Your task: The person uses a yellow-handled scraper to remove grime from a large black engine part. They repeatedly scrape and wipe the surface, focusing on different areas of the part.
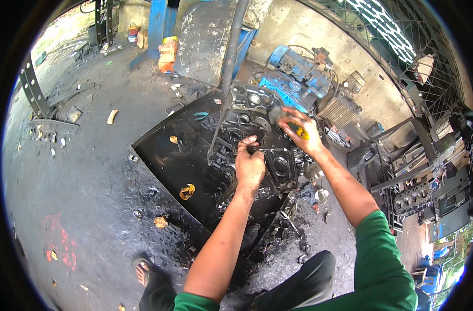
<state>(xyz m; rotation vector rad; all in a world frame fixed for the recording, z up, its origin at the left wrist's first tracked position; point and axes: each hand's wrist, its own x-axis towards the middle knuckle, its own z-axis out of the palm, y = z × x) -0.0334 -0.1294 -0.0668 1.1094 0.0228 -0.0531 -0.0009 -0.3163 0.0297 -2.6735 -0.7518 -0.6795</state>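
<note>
Both my hands are over a greasy black metal tray (158, 168) with dark engine parts on it. My right hand (301, 132) is closed round a yellow-and-black object (302, 133) that it mostly covers; its kind is hidden. A blurred grey patch beside those fingers meets a metal engine casting (254, 97) at the tray's far side. Nearer me, my left hand (250, 163) has its fingers curled at the edge of a dark metal engine part (280, 165) with a round opening. Its fingertips are partly hidden among the parts.
Blue-handled pliers (200, 116) and dry leaves (186, 192) lie on the tray. An upright metal pole (233, 46) rises at its far corner. Beyond stands a blue machine with a motor (293, 61). A metal rack (402, 176) is at right; loose parts litter the oily floor (91, 171).
</note>
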